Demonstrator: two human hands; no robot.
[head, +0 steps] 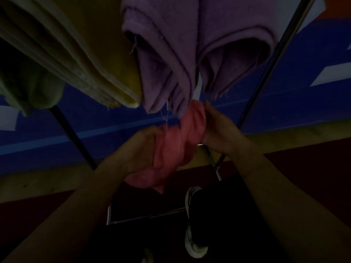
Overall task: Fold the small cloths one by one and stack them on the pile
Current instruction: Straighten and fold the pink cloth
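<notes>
A bunched cloth (176,147) sits between the two hands, the left hand (140,149) on its left side and the right hand (218,130) on its right. Directly above it hang two folded cloths (190,54) side by side, with another folded pile (76,54) to their left. Far below, on the floor (303,168), stands a shoe (191,224), beside the frame's metal bars (148,217).

Very dim, underexposed view, deep shadow across the lower half, motion blur on the left hand (141,149), wide-angle bending at edges
</notes>
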